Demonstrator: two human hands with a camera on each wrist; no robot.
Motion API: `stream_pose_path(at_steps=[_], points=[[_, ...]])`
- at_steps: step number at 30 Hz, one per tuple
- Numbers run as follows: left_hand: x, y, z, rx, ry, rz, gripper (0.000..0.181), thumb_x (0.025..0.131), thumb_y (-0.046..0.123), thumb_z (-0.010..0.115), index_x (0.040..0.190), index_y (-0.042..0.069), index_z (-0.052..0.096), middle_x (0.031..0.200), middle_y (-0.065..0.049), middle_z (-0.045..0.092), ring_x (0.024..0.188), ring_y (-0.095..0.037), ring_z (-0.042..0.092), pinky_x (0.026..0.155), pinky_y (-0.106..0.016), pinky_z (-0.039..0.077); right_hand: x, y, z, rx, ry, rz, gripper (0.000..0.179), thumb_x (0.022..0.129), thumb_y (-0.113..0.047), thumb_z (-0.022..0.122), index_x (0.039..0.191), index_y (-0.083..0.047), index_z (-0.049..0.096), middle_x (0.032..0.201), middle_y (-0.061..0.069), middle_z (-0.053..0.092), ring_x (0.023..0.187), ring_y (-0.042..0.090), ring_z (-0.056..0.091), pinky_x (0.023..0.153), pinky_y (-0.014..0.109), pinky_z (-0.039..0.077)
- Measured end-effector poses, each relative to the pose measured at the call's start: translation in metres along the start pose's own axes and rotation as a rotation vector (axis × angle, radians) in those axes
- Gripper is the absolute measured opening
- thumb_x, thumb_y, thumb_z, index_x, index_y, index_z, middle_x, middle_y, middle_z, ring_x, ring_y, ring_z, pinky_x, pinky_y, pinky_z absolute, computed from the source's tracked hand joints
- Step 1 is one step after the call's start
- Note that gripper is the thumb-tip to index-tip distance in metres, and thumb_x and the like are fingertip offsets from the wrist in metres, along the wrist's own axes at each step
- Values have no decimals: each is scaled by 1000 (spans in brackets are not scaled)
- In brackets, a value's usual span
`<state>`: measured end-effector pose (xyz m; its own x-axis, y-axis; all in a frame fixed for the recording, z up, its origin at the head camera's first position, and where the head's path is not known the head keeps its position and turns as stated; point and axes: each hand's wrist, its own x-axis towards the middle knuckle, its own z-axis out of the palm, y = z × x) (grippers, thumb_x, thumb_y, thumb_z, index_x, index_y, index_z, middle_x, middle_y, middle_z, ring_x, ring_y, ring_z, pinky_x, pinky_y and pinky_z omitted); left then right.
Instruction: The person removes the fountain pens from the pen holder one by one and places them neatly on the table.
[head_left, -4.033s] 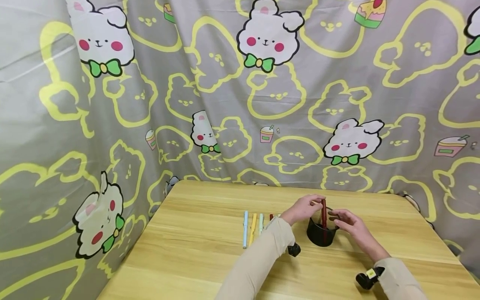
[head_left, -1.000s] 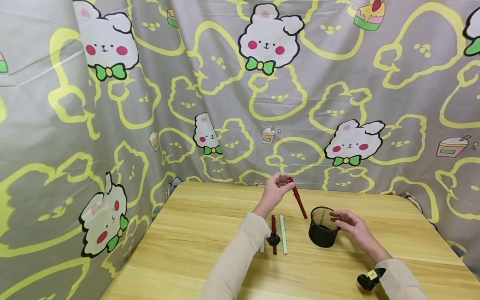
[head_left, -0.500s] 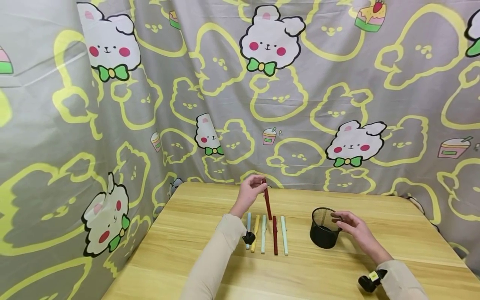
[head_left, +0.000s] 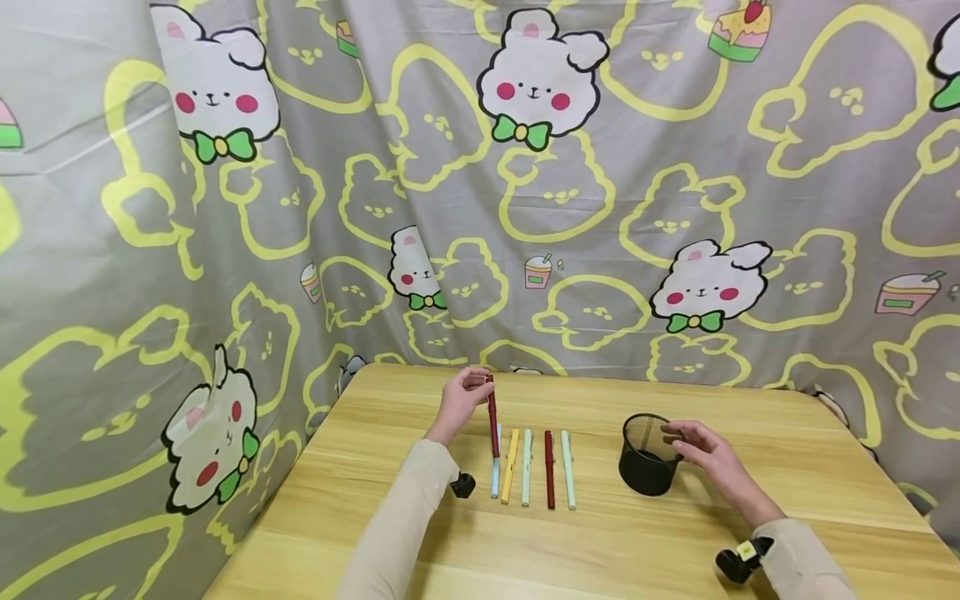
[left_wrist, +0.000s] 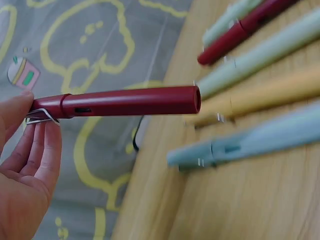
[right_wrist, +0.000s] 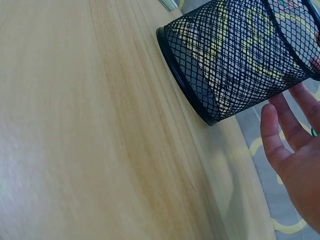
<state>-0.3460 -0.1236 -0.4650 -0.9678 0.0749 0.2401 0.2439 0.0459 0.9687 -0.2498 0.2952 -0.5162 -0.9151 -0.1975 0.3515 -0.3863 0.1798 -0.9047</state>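
My left hand (head_left: pixel 459 403) pinches a dark red pen (left_wrist: pixel 125 102) near its clip end, between thumb and fingers. In the head view this pen hangs nearly upright, in front of the far end of a light blue pen (head_left: pixel 495 483). Beside the blue one, a yellow pen (head_left: pixel 510 467), a pale green pen (head_left: pixel 527 471), another dark red pen (head_left: pixel 550 471) and a second pale green pen (head_left: pixel 568 471) lie in a row. My right hand (head_left: pixel 708 454) is at the right side of a black mesh pen holder (head_left: pixel 647 471), its fingers loosely extended by the rim.
The wooden table (head_left: pixel 375 533) runs up to a patterned grey curtain (head_left: pixel 465 192) at the back and left. A black wrist camera (head_left: pixel 462 485) sits by the left cuff, and another black wrist camera (head_left: pixel 738 562) by the right cuff.
The dark red pen stood in the holder four seconds ago. My left hand has lifted it out and carried it left, past the row to the blue pen. My right hand has barely moved.
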Motion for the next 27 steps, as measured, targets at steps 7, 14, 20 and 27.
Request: stream_pose_path(at_steps=[7, 14, 20, 27], points=[[-4, -10, -21, 59, 40, -81, 27, 88, 0, 65, 113, -6, 60, 96, -15, 64, 82, -18, 64, 75, -36, 55, 0, -1, 0, 7, 0, 1, 32, 97, -5, 52, 124, 12, 47, 116, -10, 61, 99, 3, 58, 76, 19, 48], [-11, -22, -30, 149, 29, -123, 26, 87, -1, 66, 111, -9, 60, 96, -18, 65, 77, -19, 63, 72, -40, 55, 0, -1, 0, 11, -8, 4, 32, 97, -6, 52, 124, 11, 47, 116, -11, 60, 100, 2, 57, 77, 18, 48], [-13, -34, -33, 166, 18, -117, 27, 87, -1, 65, 111, -12, 58, 96, -24, 65, 80, -26, 64, 76, -50, 53, 0, 1, 0, 13, -5, 5, 32, 97, -6, 52, 124, 12, 47, 117, -9, 61, 101, 2, 57, 77, 18, 48], [-18, -31, -31, 127, 6, -172, 31, 88, -2, 62, 115, -15, 54, 95, -23, 63, 78, -25, 64, 72, -39, 55, 0, 1, -1, 11, -1, 10, 32, 97, -6, 51, 124, 11, 47, 117, -9, 61, 100, 3, 58, 76, 19, 48]])
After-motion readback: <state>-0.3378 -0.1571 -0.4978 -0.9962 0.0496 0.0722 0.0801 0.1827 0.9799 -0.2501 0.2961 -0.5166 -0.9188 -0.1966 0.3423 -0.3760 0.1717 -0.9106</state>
